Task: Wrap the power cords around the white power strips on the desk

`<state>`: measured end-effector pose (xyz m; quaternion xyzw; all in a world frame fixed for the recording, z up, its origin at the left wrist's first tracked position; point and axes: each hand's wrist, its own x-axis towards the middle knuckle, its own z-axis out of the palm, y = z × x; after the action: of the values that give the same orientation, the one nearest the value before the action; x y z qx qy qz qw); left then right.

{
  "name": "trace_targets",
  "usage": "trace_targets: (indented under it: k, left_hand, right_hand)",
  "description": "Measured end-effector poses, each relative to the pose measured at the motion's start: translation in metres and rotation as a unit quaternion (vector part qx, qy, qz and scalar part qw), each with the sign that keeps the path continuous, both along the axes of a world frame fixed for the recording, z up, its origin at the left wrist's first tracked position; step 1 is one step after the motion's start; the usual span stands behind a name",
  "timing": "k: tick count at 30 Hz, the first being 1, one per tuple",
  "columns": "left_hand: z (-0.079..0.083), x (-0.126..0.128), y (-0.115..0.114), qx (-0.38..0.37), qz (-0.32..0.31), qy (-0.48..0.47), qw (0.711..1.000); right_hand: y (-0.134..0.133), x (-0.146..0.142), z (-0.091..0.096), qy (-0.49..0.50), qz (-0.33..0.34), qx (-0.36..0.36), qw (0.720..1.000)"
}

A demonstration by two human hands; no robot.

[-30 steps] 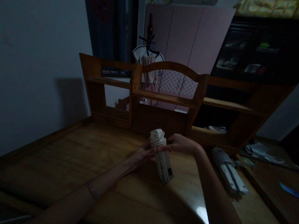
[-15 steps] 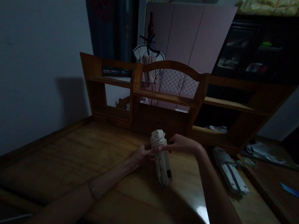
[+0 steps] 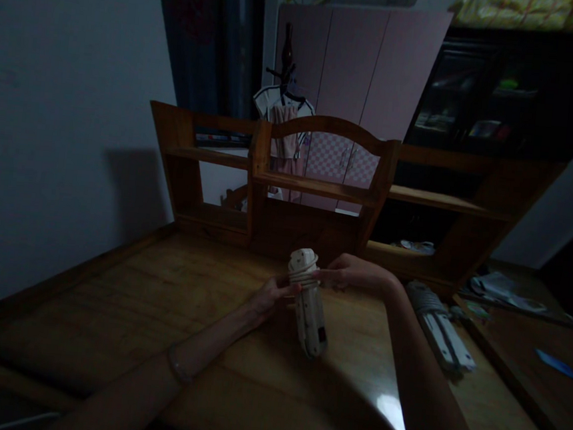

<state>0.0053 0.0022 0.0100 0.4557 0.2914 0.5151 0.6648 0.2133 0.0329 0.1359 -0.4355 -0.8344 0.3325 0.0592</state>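
A white power strip (image 3: 309, 313) with its cord wound round the upper end is held tilted above the wooden desk (image 3: 167, 312). My left hand (image 3: 270, 295) grips the strip at its left side, fingers closed on it. My right hand (image 3: 351, 273) pinches the wound cord at the top from the right. Both forearms reach in from the bottom of the picture.
A second white power strip (image 3: 437, 325) lies on the desk at the right. A wooden shelf unit (image 3: 319, 188) stands along the desk's back edge. Papers (image 3: 503, 289) and a blue object (image 3: 554, 364) lie at the far right. A wall runs along the left.
The strip's lower end has swung slightly left and my right hand has shifted a little to the right along the cord; my left hand keeps its hold.
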Motion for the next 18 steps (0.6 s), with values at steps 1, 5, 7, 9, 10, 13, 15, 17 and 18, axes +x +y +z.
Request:
trace_targets:
  k: [1, 5, 7, 9, 10, 13, 15, 17, 18]
  left_hand:
    - [0.0, 0.001, 0.0, -0.001, 0.002, 0.002, 1.0]
    - [-0.001, 0.002, -0.001, -0.006, 0.023, 0.015, 1.0]
    - [0.0, 0.003, -0.003, 0.006, 0.031, 0.029, 0.999]
    - [0.0, 0.004, -0.003, 0.035, 0.043, 0.044, 0.997]
    - [0.0, 0.004, -0.003, 0.051, 0.054, 0.051, 0.996]
    - [-0.001, 0.005, 0.0, 0.078, 0.083, 0.06, 0.992]
    - [-0.001, 0.006, 0.001, 0.079, 0.091, 0.058, 0.991]
    - [0.001, 0.007, 0.0, 0.08, 0.099, 0.058, 0.99]
    - [0.002, 0.007, -0.002, 0.081, 0.105, 0.062, 0.989]
  right_hand:
    - [-0.001, -0.001, 0.001, -0.013, 0.0, 0.013, 1.0]
    - [-0.004, -0.008, 0.001, -0.08, -0.003, 0.093, 0.992]
    - [-0.005, -0.013, 0.0, -0.103, -0.004, 0.12, 0.987]
    - [-0.006, -0.017, 0.001, -0.11, -0.004, 0.126, 0.986]
    - [-0.007, -0.018, 0.001, -0.11, -0.002, 0.125, 0.986]
    - [-0.009, -0.018, 0.005, -0.106, 0.004, 0.116, 0.988]
    - [-0.01, -0.017, 0.006, -0.105, 0.009, 0.11, 0.988]
    - [-0.009, -0.016, 0.006, -0.104, 0.014, 0.108, 0.989]
    - [-0.008, -0.015, 0.005, -0.105, 0.015, 0.107, 0.989]
